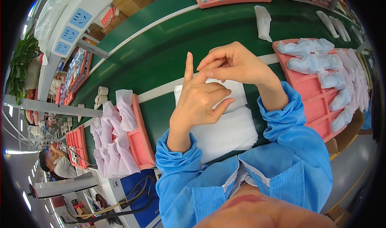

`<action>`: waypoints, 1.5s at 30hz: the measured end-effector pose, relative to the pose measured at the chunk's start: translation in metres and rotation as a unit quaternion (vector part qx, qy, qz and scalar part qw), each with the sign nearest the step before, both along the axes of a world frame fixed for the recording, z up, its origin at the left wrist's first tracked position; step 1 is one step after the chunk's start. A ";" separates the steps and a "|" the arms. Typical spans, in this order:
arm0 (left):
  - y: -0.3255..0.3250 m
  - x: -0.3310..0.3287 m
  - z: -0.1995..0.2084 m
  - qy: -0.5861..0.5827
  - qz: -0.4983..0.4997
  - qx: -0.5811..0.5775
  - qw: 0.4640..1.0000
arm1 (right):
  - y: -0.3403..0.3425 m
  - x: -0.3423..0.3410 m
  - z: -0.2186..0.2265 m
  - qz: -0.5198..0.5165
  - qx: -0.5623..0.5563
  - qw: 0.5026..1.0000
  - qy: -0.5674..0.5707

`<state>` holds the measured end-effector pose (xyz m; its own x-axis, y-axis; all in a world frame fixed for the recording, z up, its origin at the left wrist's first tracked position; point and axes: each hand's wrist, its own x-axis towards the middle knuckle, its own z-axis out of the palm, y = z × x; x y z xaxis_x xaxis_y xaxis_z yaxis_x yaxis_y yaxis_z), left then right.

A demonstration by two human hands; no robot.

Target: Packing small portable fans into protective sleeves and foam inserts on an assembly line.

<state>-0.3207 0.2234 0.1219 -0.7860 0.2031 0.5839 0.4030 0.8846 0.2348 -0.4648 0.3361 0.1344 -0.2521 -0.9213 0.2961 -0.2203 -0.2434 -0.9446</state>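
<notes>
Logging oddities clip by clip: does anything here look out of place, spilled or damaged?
Nothing looks spilled or damaged. One white-wrapped piece lies by itself on the green surface, outside the right-hand pink tray, and the white sheets are stacked unevenly, with edges fanned. Both could be normal here.

Right fingers [210, 58] touching left hand [196, 98] above white sheets [227, 133].

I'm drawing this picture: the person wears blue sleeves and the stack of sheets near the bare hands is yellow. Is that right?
Almost: the head view shows the stack of sheets is white. The sleeves are blue, and the left hand and right hand are bare.
</notes>
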 end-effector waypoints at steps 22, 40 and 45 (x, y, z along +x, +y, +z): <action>0.006 0.002 0.001 0.004 -0.017 -0.011 1.000 | -0.002 -0.002 -0.003 0.040 0.037 0.996 -0.070; 0.006 0.003 -0.002 0.002 -0.040 0.001 0.999 | 0.002 -0.009 -0.002 0.066 0.064 0.993 -0.071; 0.006 0.003 0.002 0.003 -0.045 0.003 0.999 | 0.004 -0.010 0.002 0.076 0.081 0.992 -0.056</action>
<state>-0.3174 0.2297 0.1239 -0.7614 0.2698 0.5895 0.4829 0.8427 0.2381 -0.4749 0.3400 0.1363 -0.1303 -0.9843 0.1191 -0.0839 -0.1088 -0.9905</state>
